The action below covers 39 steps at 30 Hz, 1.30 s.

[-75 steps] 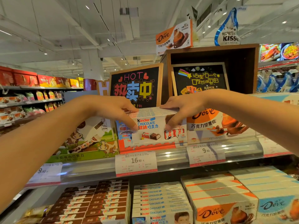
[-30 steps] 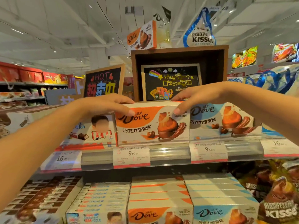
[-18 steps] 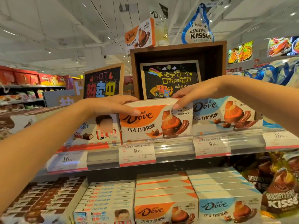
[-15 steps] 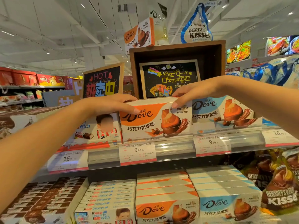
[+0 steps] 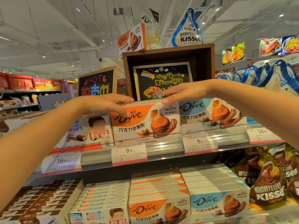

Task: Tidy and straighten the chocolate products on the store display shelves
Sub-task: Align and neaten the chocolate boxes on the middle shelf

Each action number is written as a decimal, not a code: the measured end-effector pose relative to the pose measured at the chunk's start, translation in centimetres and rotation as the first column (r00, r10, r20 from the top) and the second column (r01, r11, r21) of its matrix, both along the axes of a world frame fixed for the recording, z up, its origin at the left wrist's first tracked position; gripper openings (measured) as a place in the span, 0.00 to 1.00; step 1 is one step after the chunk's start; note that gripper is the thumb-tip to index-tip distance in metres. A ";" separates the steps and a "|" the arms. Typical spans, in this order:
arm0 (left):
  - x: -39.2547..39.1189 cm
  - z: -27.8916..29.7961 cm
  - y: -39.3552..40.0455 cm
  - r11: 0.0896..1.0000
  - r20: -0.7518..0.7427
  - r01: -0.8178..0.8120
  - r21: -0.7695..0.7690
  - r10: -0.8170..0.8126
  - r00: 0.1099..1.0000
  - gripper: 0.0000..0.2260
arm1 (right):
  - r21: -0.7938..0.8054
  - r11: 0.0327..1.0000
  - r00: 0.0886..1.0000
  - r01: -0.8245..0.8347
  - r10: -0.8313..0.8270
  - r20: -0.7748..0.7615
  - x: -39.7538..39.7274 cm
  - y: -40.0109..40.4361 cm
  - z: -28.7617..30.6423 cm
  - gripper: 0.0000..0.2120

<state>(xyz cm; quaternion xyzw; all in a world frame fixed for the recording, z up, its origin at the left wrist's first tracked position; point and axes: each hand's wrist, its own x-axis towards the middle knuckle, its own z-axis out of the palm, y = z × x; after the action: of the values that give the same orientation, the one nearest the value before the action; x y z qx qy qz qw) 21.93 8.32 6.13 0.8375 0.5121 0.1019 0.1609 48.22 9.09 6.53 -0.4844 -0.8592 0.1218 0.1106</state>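
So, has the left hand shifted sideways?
Yes, the left hand went rightward: from above the white 16.90 price tag to the orange Dove chocolate box above the 9.90 tag.

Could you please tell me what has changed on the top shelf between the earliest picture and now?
Both hands, left hand and right hand, let go of the Kinder box and moved right to the orange Dove box, where their fingers now rest on its top edge. The boxes below are unchanged.
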 end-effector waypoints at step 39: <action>17.7 0.0 2.2 0.994 -0.042 -0.063 0.094 0.067 0.997 0.36 | -0.151 0.983 0.994 -0.103 0.107 0.019 14.9 3.7 -0.1 0.31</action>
<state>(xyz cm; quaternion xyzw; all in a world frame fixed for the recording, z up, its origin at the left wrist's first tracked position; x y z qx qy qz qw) 39.64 10.49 6.16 0.8291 0.5372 0.1119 0.1070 63.12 12.75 6.42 -0.4470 -0.8734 0.1850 0.0559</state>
